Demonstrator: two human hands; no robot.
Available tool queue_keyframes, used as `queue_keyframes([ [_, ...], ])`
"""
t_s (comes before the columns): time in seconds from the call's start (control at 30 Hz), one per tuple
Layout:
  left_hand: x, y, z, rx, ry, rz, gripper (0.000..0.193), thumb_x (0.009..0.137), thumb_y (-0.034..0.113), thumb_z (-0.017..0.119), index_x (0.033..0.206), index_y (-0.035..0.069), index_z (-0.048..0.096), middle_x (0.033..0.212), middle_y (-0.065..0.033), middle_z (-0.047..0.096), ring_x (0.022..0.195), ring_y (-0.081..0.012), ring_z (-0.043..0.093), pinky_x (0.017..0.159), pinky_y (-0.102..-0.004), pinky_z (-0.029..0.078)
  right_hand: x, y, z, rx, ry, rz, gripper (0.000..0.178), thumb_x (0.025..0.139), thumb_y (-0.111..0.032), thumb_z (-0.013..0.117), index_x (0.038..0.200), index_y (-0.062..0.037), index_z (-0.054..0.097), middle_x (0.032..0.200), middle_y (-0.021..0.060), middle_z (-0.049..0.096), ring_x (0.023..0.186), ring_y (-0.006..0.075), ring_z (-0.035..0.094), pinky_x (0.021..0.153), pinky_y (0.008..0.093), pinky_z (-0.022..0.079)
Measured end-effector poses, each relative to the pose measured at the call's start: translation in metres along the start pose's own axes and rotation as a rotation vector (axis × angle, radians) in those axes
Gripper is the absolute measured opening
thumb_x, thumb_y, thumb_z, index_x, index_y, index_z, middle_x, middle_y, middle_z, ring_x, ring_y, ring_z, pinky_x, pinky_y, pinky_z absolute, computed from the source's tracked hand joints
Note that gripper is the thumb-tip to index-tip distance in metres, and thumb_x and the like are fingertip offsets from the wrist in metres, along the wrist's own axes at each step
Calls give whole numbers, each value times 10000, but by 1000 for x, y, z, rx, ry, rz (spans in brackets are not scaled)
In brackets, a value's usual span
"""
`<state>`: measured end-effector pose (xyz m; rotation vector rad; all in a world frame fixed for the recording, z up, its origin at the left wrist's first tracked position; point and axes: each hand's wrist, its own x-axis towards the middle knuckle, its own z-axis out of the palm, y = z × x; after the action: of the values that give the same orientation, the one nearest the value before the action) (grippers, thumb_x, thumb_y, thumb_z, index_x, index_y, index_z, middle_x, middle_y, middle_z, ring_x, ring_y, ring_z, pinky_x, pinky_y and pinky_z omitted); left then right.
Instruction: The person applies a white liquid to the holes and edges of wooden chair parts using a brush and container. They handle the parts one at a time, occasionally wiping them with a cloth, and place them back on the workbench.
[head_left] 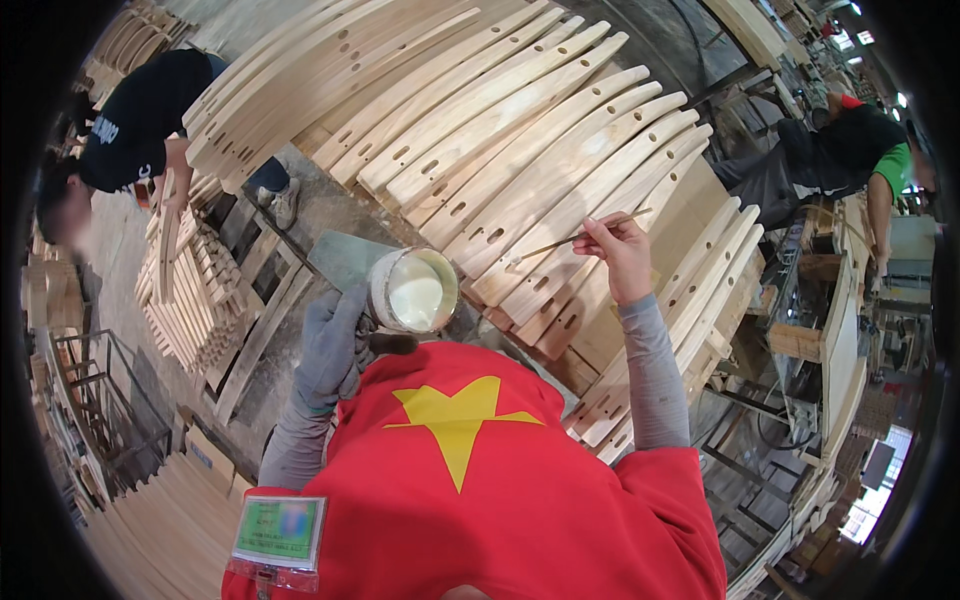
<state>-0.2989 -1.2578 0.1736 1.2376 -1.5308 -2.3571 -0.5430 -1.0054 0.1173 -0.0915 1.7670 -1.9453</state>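
My left hand (333, 345), in a grey glove, is closed at the side of a round cup (375, 290) with a creamy white liquid (414, 291) inside. A flat grey-green blade like a wide scraper's (345, 258) sticks out beyond the same hand; how it is gripped is hidden. Bare fingers of my right hand (622, 252) pinch a thin wooden stick (560, 243), its pale tip pointing left over the boards. Beneath that hand lie rows of curved pale wooden boards (545, 200) with oval slots and round holes near their ends.
At the far left a person in dark clothes (150, 115) bends over stacked slotted wooden pieces (195, 300). Another person (850, 150) works at the far right beside a metal-framed bench (835, 340). More boards (150, 530) lie at the lower left, near a metal rack (110, 390).
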Motion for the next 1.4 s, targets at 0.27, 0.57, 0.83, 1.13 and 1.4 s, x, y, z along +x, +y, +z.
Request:
queue_keyframes([
  [0.27,3,-4,-3,110,69,99,345,892,263,517,636,36,479,492,-6,433,366,-74,382,331,-234,313,9,6,-2,-40,21,-12,146,814,-95,643,806,3,536,736,116,611,611,180,620,586,280,540],
  [0.57,-7,17,8,-38,29,4,310,908,234,488,676,29,477,519,-20,431,369,-83,386,389,-275,431,-7,0,35,-404,-157,-325,167,775,-88,684,752,-3,543,650,54,590,549,125,577,514,234,475],
  [0.83,-9,16,0,-74,31,15,323,904,233,490,669,12,467,510,-33,432,364,-92,399,388,-284,462,-31,-24,67,-903,-475,-805,187,744,-126,665,735,-39,499,643,111,499,592,284,540,508,364,434],
  [1.13,-5,10,-15,-62,46,-6,356,897,263,505,625,40,455,472,-4,405,341,-75,359,323,-228,329,-27,-10,64,-777,-287,-598,162,747,-76,684,739,-7,538,644,81,534,546,183,552,491,273,442],
  [1.4,-8,31,-1,-44,-73,40,329,900,204,496,640,4,479,558,-48,454,441,-113,462,476,-313,519,-45,-52,40,-306,-86,-217,61,792,8,627,826,45,591,778,86,628,699,132,603,646,240,505],
])
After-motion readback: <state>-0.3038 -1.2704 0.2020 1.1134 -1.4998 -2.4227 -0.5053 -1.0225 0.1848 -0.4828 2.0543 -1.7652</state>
